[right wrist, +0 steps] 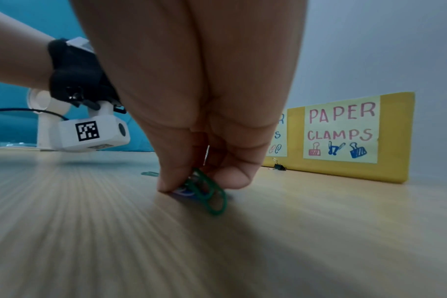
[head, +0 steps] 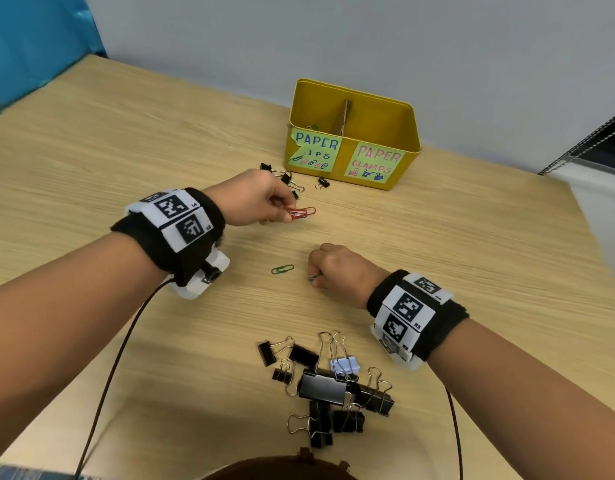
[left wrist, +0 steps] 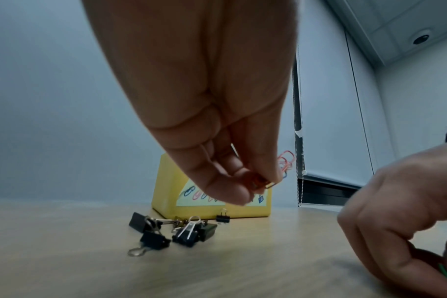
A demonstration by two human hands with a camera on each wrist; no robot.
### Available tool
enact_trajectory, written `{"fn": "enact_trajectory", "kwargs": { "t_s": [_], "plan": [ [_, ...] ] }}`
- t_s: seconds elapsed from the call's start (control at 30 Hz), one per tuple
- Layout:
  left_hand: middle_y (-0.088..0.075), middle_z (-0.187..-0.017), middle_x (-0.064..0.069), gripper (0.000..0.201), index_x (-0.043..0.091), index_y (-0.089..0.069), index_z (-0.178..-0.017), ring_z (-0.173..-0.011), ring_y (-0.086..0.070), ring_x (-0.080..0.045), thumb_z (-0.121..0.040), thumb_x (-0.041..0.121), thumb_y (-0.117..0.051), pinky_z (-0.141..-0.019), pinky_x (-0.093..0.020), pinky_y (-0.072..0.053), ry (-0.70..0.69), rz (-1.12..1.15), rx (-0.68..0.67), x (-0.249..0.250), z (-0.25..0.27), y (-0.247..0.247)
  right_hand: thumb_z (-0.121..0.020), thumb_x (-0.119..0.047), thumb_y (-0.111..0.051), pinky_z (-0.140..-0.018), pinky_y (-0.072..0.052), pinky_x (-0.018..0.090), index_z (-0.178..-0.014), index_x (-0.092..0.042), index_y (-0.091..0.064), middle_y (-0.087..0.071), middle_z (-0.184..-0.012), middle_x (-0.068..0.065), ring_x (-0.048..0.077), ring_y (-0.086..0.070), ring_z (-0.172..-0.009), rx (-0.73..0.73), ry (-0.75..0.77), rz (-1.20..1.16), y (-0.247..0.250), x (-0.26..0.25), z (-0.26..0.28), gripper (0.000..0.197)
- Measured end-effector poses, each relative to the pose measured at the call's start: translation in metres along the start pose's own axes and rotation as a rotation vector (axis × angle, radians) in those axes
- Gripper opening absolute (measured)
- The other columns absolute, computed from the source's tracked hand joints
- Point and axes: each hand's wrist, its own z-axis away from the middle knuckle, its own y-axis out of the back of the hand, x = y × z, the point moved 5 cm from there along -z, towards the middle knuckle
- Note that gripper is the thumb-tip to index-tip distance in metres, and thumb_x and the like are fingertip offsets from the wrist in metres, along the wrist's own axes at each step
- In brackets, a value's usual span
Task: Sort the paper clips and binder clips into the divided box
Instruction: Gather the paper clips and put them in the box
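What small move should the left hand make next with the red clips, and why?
Probably carry them to the yellow box and drop them in the compartment behind the "PAPER CLIPS" label. The left hand already pinches the red paper clips above the table, and that compartment lies just ahead. The right hand is busy gathering green paper clips.

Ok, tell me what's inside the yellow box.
Inside the yellow box, a cardboard divider splits it in two. A bit of green shows in the paper-clips side. The front wall hides both floors, so the rest cannot be seen.
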Motion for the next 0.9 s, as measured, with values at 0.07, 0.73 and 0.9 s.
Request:
{"fn": "enact_trajectory", "kwargs": {
  "t_s": [0.07,0.73,0.9],
  "plan": [
    [-0.059,-0.068,0.003,0.016,0.006,-0.068,-0.098,-0.055,-0.051,-0.005,-0.082,0.01,-0.066,-0.056,-0.011,-0.045,-0.011,0.022,0.018,0.005,-0.006,0.003,-0.089,-0.013,-0.055,-0.082,-0.044,0.032,-0.098,-0.008,-0.056,-0.059,-0.106,0.011,0.025,-0.054,-0.097,-0.024,-0.004,-0.036,0.004,0.002,-0.003,0.01],
    [-0.059,-0.124,-0.013,0.031,0.02,-0.067,-0.113,-0.122,-0.045,-0.033,-0.089,0.035,-0.054,-0.1,-0.041,-0.036,0.198,-0.321,0.495,0.042,-0.111,0.088,-0.089,-0.012,-0.056,-0.096,-0.051,0.032,-0.104,-0.016,-0.071,-0.071,-0.104,0.003,0.019,-0.066,-0.098,0.763,-0.276,-0.642,0.207,0.053,-0.106,0.022],
    [-0.054,-0.123,-0.012,0.029,0.017,-0.064,-0.115,-0.118,-0.045,-0.029,-0.092,0.026,-0.05,-0.1,-0.039,-0.034,0.089,-0.279,0.575,0.035,-0.079,0.076,-0.09,-0.009,-0.052,-0.098,-0.047,0.03,-0.105,-0.013,-0.07,-0.069,-0.112,0.006,0.02,-0.062,-0.107,0.694,-0.259,-0.334,0.178,0.036,-0.072,0.024]
  ]
}}
